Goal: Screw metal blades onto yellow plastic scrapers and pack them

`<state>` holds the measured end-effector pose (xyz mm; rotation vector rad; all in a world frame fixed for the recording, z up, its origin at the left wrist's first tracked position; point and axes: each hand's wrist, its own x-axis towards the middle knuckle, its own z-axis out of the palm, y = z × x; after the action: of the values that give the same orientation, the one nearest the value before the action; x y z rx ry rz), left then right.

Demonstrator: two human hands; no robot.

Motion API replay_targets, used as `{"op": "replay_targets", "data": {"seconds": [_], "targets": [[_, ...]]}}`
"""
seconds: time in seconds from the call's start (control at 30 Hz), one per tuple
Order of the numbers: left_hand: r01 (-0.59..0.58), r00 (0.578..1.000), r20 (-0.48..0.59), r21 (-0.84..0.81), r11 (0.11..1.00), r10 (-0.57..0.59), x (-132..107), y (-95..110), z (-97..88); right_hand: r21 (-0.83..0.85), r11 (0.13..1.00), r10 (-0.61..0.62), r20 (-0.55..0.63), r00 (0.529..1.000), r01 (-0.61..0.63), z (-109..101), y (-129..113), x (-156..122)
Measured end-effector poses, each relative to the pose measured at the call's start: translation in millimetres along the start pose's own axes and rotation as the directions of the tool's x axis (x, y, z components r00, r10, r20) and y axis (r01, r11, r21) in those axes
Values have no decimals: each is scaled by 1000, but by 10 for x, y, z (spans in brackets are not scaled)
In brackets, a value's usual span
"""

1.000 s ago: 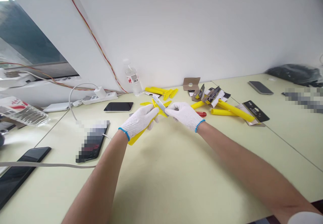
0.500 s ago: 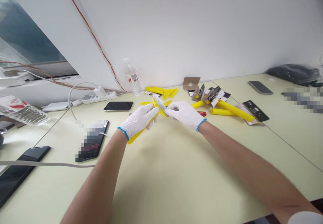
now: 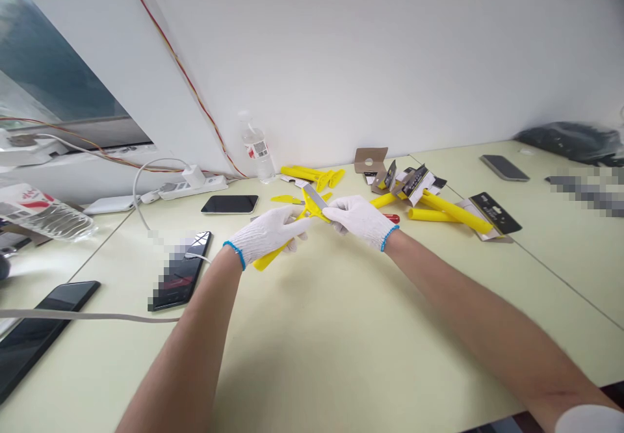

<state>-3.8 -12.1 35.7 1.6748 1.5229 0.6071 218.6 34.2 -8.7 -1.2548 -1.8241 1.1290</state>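
Note:
Both my hands wear white knit gloves with blue cuffs. My left hand (image 3: 273, 230) is wrapped round the handle of a yellow scraper (image 3: 312, 209), whose lower end sticks out below the palm. Along the scraper's wide head lies a flat grey metal blade (image 3: 314, 197). My right hand (image 3: 358, 220) pinches the near right end of the head and blade; its fingertips are partly hidden. Just behind the hands, a yellow utility-knife-like piece (image 3: 286, 199) rests on the table. A red-handled tool (image 3: 391, 218) shows partly past my right hand.
Several yellow scrapers (image 3: 312, 174) lie by the wall next to a water bottle (image 3: 258, 153). More yellow handles (image 3: 455, 212) and black cards (image 3: 494, 212) lie at right. Phones (image 3: 229, 204), a power strip (image 3: 195, 187) and cables occupy the left side.
The scraper has turned in my hands, so more of its yellow head shows and the blade now lies along the head's edge. My hands have barely shifted.

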Motion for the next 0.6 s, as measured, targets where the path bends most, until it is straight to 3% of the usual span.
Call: {"op": "replay_targets", "data": {"seconds": [0.13,0.27,0.47,0.53,0.6], "targets": [[62,994,83,61,996,-67,2,-12,-41,37,997,71,18,997,-72,-6,93,58],[63,994,87,60,996,-69,-37,35,-21,-12,994,110,50,993,-109,-8,124,69],[58,996,68,63,996,-62,-42,20,-35,-77,987,142,-7,990,-143,-85,111,93],[61,996,63,65,996,-65,-27,8,-82,-215,968,108,-97,989,-126,-188,98,114],[75,995,57,70,995,-79,-20,-6,-147,-464,880,1,-205,979,-98,-299,95,151]]}}
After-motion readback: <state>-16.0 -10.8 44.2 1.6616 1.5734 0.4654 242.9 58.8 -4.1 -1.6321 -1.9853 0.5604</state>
